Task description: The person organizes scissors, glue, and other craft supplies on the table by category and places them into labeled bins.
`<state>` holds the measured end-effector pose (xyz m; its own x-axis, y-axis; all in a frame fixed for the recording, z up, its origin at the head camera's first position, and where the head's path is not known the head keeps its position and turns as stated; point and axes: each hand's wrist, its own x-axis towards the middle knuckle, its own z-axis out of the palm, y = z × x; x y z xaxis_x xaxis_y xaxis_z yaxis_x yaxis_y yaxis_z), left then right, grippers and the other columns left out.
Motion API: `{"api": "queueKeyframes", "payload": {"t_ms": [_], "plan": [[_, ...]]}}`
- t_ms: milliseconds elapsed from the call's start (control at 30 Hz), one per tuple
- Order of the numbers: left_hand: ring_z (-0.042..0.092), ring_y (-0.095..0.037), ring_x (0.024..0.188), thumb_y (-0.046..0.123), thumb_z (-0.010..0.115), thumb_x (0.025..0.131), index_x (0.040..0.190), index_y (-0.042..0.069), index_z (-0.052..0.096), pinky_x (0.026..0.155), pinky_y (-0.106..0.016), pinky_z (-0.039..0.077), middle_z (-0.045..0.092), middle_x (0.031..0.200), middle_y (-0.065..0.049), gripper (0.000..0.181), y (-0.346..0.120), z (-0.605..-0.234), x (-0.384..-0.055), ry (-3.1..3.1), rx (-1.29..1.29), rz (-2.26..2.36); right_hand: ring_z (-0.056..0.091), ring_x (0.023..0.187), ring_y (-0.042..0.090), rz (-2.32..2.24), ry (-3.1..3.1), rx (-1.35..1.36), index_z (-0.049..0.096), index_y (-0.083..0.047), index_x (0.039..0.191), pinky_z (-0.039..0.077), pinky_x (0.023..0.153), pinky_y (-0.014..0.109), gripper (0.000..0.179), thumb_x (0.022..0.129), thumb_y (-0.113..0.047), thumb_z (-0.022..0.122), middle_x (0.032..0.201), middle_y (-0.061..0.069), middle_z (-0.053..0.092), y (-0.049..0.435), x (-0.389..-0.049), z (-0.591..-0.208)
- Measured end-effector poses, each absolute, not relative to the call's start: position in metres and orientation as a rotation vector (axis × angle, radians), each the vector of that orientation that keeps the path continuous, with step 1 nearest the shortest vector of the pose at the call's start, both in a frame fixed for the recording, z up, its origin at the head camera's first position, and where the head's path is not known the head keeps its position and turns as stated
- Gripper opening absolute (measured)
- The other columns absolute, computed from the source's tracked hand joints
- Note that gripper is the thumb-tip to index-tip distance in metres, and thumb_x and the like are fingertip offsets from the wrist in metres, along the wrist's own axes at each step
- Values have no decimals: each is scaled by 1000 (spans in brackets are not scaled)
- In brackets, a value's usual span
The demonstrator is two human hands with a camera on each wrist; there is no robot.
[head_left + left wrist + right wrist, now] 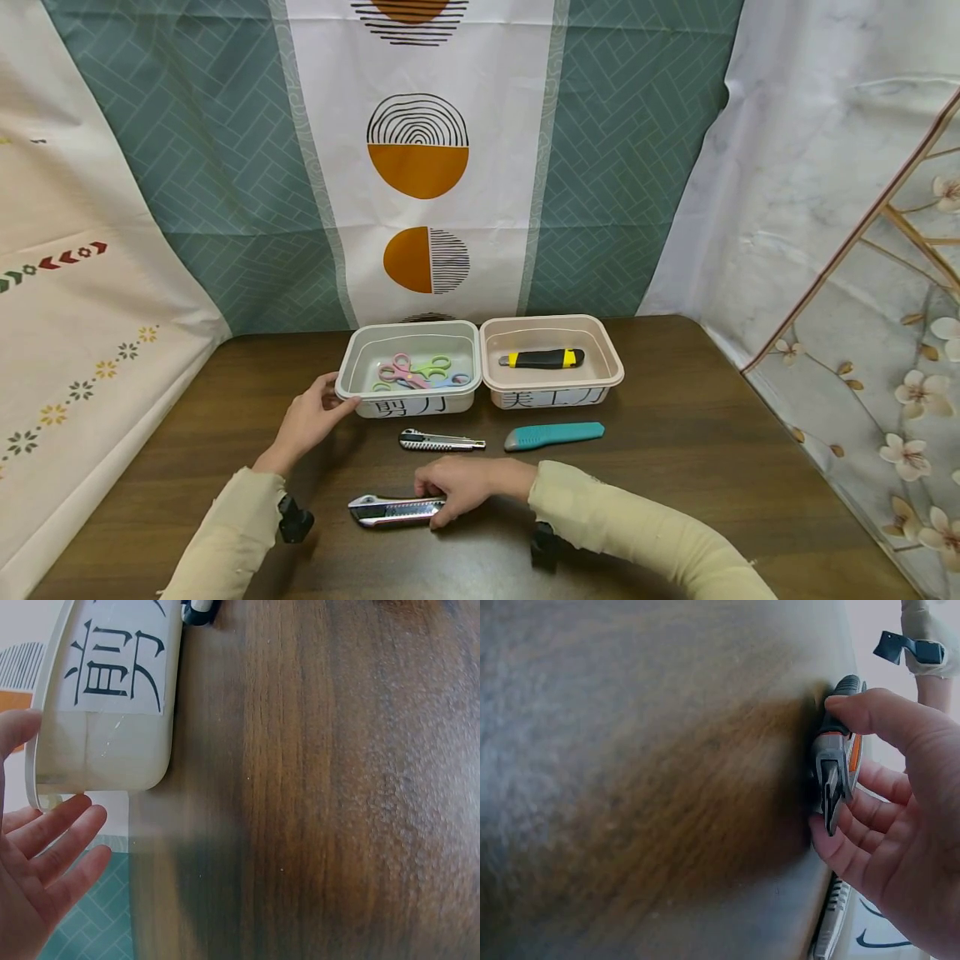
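My right hand [468, 483] pinches one end of a large silver utility knife [393, 511] lying on the table near the front. In the right wrist view the knife [830, 761] appears end-on, thumb on one side and fingers on the other. My left hand [306, 422] holds the left front corner of a grey-green box [408, 336]; in the left wrist view the thumb is on its rim and the other fingers spread beyond the corner. Pink, green and blue scissors [412, 372] lie inside. The adjoining beige box [551, 332] contains a black-and-yellow utility knife [546, 359].
Between the boxes and my right hand lie a small silver utility knife [442, 441] and a teal utility knife [555, 435]. Both boxes carry front labels with black characters. Patterned cloths [630, 167] hang behind and beside the brown wooden table [690, 433].
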<state>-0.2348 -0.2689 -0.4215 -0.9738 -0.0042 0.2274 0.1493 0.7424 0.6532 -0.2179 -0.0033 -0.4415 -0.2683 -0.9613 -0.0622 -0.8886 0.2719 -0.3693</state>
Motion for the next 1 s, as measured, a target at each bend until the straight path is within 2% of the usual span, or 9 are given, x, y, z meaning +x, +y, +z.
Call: {"api": "queueKeyframes", "payload": {"t_ms": [400,700,1000], "plan": [[60,-34,95,35,63,84,129,-4,39,79,-46,47,60,108,-24,64,-268,-420,-234,-2739,-120,-1040,44,68,-2,-166,2302,-1688,59,-16,92,33,59,9,23,75,-25,71,74,-13,48,2,-218,-425],[59,-35,95,34,63,84,129,-4,39,81,-47,46,59,108,-25,64,-268,-419,-233,-2745,-104,-1038,45,73,1,-23,2299,-1688,59,-14,98,35,64,11,27,76,-25,71,81,-10,51,16,-221,-416],[59,-35,96,34,63,85,129,-5,39,81,-47,46,59,109,-25,63,-268,-419,-233,-2750,-110,-1033,46,72,3,-8,2320,-1630,58,-12,95,37,63,15,23,78,-21,69,81,-7,51,33,-221,-408]]}}
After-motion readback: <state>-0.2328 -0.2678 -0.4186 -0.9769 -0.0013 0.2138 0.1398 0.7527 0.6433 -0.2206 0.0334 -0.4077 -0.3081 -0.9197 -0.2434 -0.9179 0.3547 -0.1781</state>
